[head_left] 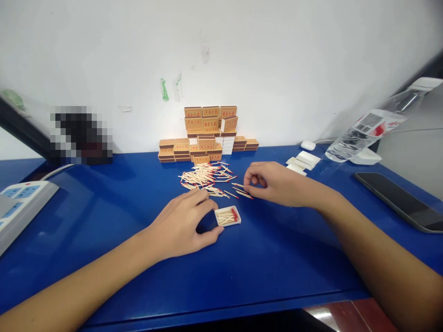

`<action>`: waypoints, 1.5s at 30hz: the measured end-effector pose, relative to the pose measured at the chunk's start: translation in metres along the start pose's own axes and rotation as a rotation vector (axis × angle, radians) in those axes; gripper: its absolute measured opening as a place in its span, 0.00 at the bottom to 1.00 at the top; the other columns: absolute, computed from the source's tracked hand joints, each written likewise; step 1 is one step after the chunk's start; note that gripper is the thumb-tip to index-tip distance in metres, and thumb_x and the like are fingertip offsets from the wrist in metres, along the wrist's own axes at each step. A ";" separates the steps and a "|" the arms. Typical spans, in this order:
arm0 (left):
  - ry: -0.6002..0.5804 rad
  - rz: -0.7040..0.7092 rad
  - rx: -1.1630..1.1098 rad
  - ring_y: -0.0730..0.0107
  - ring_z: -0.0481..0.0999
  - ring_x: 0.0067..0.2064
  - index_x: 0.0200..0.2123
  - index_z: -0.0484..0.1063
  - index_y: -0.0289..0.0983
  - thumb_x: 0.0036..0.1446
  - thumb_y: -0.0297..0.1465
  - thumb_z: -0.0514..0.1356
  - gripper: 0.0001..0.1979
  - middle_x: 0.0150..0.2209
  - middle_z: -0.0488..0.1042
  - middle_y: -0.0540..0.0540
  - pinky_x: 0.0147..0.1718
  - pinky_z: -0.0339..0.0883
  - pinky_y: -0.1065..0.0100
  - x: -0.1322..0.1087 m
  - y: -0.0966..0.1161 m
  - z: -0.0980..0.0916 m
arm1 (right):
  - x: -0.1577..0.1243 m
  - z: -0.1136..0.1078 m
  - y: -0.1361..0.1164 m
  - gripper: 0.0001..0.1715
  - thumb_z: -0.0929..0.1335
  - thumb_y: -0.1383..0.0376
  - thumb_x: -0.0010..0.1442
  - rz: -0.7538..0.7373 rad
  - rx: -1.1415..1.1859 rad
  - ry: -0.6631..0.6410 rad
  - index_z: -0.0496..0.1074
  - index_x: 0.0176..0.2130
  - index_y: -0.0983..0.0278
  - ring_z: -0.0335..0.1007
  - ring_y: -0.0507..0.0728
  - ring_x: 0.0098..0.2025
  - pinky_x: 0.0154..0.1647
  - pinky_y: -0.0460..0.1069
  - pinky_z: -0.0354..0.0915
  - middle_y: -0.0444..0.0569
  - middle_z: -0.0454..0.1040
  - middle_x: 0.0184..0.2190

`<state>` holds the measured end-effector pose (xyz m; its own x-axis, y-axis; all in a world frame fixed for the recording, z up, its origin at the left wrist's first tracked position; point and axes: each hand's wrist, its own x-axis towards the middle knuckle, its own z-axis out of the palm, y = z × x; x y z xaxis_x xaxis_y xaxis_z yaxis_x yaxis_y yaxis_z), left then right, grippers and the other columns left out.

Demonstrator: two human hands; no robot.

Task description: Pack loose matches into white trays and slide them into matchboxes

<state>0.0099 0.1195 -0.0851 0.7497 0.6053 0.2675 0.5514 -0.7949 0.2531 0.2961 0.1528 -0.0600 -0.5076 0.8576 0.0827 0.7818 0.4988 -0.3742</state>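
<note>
Tray (pixel 232 224): small white matchbox inner, open side up, flat on the blue table (pixel 242 267), near side of the loose matches (pixel 200 175). Partly filled with a layer of matches, red heads mostly at the right end, sticks roughly parallel, a few skewed. Exact count too small to read.

Left hand (pixel 188 223): thumb and index pinch the tray's left end across its width, wide curved gap behind the fingertips. Right hand (pixel 272 184): thumb and index pressed together on the end of one match (pixel 238 185), other fingers curled in. It's right of the pile, a couple of loose sticks just below the fingertips.

Pile is messy, sticks crossing, heads pointing every way. Left hand hides its near-left edge.

Behind the pile, against the wall (pixel 277 69): stepped stack of matchboxes (pixel 210 123), one set askew at upper right. Right side: flat white card pieces (pixel 306 160), tilted water bottle (pixel 367 124), dark phone (pixel 398 200). Left edge: power strip (pixel 32 203).
</note>
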 end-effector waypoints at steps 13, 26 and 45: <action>-0.017 0.075 -0.085 0.66 0.70 0.34 0.33 0.74 0.37 0.63 0.51 0.66 0.21 0.31 0.69 0.49 0.32 0.62 0.65 -0.002 0.003 0.001 | -0.009 0.005 -0.047 0.09 0.67 0.64 0.62 0.112 0.246 -0.144 0.73 0.29 0.61 0.66 0.52 0.28 0.29 0.48 0.59 0.43 0.75 0.26; 0.023 0.084 -0.072 0.66 0.72 0.34 0.34 0.75 0.37 0.66 0.46 0.64 0.17 0.31 0.71 0.49 0.33 0.64 0.64 -0.003 0.004 0.003 | -0.010 0.013 -0.059 0.11 0.68 0.62 0.64 0.176 0.180 -0.052 0.73 0.29 0.60 0.64 0.52 0.25 0.26 0.49 0.55 0.43 0.74 0.24; 0.039 -0.048 0.001 0.59 0.77 0.41 0.46 0.77 0.38 0.64 0.43 0.65 0.16 0.40 0.77 0.45 0.39 0.71 0.59 0.000 0.004 0.002 | -0.004 0.013 -0.019 0.11 0.71 0.56 0.63 0.184 -0.107 -0.008 0.74 0.40 0.61 0.71 0.58 0.37 0.36 0.51 0.62 0.51 0.78 0.38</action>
<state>0.0134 0.1160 -0.0862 0.7076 0.6440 0.2908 0.5869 -0.7648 0.2656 0.2783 0.1383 -0.0653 -0.3550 0.9348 0.0149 0.8954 0.3445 -0.2822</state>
